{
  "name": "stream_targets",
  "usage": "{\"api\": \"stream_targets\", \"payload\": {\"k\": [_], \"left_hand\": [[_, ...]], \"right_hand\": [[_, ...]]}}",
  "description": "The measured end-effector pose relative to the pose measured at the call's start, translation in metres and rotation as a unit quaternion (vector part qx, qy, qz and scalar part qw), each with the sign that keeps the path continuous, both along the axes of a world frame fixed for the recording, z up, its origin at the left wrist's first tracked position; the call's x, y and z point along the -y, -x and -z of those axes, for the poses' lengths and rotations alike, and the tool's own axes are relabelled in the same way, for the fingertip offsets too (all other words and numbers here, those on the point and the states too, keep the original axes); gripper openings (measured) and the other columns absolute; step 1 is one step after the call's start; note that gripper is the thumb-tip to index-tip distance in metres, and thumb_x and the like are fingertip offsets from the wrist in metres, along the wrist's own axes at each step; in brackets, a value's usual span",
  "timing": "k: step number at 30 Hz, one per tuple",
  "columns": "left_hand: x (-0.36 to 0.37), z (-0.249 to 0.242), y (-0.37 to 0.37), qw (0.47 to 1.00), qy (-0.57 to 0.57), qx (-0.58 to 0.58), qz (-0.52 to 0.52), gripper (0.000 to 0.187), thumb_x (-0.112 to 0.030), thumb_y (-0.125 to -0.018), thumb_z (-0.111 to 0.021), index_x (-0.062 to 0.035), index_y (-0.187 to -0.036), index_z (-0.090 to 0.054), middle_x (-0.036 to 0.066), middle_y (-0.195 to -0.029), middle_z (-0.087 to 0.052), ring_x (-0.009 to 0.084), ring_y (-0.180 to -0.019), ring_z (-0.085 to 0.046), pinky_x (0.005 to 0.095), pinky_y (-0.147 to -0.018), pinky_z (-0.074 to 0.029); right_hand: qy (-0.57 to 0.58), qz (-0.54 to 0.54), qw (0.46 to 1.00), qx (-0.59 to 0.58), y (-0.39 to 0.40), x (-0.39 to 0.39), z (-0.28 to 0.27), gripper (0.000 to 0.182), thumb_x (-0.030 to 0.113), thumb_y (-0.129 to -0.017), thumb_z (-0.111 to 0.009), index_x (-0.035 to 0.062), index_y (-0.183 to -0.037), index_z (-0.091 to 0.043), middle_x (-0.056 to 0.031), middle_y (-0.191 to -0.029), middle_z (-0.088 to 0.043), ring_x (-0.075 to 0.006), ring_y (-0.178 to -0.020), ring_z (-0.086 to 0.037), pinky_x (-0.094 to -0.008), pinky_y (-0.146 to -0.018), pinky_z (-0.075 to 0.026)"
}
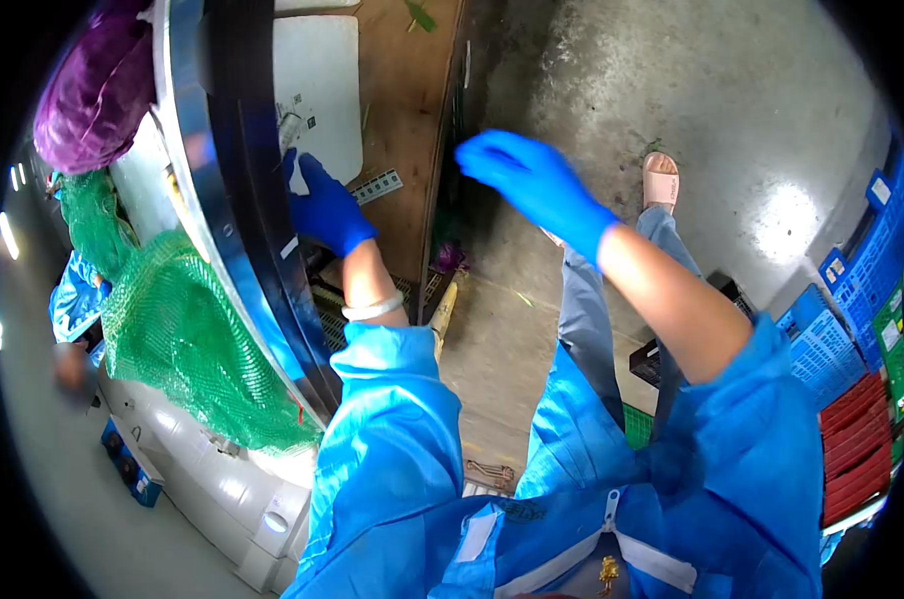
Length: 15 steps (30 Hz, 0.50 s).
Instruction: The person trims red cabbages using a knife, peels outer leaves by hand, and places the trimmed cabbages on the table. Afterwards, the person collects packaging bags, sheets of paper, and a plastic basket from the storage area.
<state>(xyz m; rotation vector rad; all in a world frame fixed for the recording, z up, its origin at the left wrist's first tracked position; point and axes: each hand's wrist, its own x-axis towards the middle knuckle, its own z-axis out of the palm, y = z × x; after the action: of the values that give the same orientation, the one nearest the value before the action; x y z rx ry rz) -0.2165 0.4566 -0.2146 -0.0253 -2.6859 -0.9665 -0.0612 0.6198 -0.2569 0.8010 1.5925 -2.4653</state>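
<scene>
My left hand [329,208], in a blue glove, reaches in beside the dark table edge [247,150]. Its fingers are apart, with a white patch showing between them. Just beyond the fingertips is a small whitish item [289,130], too unclear to name, over a white foam board [322,75] with printed marks. A white strip with dark squares [377,187] lies beside the hand on a brown wooden board [397,130]. My right hand [517,172], also gloved in blue, hangs above the floor, slightly blurred, fingers stretched out and holding nothing.
Green netting [188,339] and a purple net bundle [93,90] lie on the left. Blue crates [821,344] and red crates [856,449] stand at the right. A pink shoe [662,182] shows on the concrete floor [731,100]. Another person's blue sleeve [76,298] is at the far left.
</scene>
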Motion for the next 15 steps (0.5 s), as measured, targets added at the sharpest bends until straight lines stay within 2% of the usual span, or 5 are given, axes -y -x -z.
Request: {"api": "stream_targets", "payload": {"k": [3,5,8,11,15], "left_hand": [[-0.022,-0.001,-0.030,0.981,0.056,-0.116,0.145,0.018,0.000,-0.085,-0.061,0.0025,-0.102,-0.067,0.011,-0.107,-0.064,0.0218,-0.100,-0.058,0.0357,-0.091,-0.046],[0.003,0.018,-0.038,0.974,0.105,-0.096,0.178,0.023,0.006,-0.077,-0.062,0.0025,-0.099,-0.067,0.008,-0.106,-0.061,0.0210,-0.103,-0.056,0.0362,-0.093,-0.044],[0.019,0.007,-0.029,0.953,0.137,-0.097,0.253,0.021,0.005,-0.076,-0.065,0.0009,-0.097,-0.067,0.011,-0.105,-0.062,0.0239,-0.103,-0.058,0.0348,-0.091,-0.045],[0.033,0.005,-0.021,0.975,0.170,-0.075,0.123,0.026,-0.002,-0.081,-0.067,-0.0001,-0.106,-0.067,0.017,-0.115,-0.063,0.0271,-0.105,-0.059,0.0389,-0.093,-0.045],[0.042,0.009,0.006,0.972,0.218,-0.088,0.029,0.035,-0.014,-0.084,-0.070,0.0002,-0.114,-0.064,0.019,-0.122,-0.062,0.0321,-0.111,-0.057,0.0415,-0.095,-0.045]], "right_hand": [[0.084,-0.087,0.993,-0.010,0.088,0.011,-0.027,0.059,0.054,-0.084,-0.064,-0.0023,-0.101,-0.070,-0.0174,-0.093,-0.069,-0.0255,-0.088,-0.065,-0.0348,-0.082,-0.049],[0.358,-0.046,0.932,-0.032,0.119,0.034,-0.038,0.046,0.044,-0.084,-0.070,0.0003,-0.098,-0.072,-0.0115,-0.091,-0.069,-0.0212,-0.086,-0.061,-0.0349,-0.080,-0.048],[0.469,0.043,0.880,0.068,0.144,0.057,-0.015,0.020,0.014,-0.079,-0.077,0.0011,-0.093,-0.070,-0.0147,-0.089,-0.068,-0.0213,-0.073,-0.064,-0.0347,-0.066,-0.052],[0.379,0.094,0.919,0.055,0.160,0.057,-0.009,0.020,0.003,-0.088,-0.062,0.0016,-0.107,-0.056,-0.0176,-0.089,-0.070,-0.0263,-0.071,-0.070,-0.0357,-0.063,-0.057],[0.343,0.157,0.925,-0.037,0.187,0.029,-0.014,0.026,-0.009,-0.078,-0.065,-0.0012,-0.100,-0.052,-0.0217,-0.083,-0.065,-0.0307,-0.072,-0.070,-0.0392,-0.058,-0.059]]}}
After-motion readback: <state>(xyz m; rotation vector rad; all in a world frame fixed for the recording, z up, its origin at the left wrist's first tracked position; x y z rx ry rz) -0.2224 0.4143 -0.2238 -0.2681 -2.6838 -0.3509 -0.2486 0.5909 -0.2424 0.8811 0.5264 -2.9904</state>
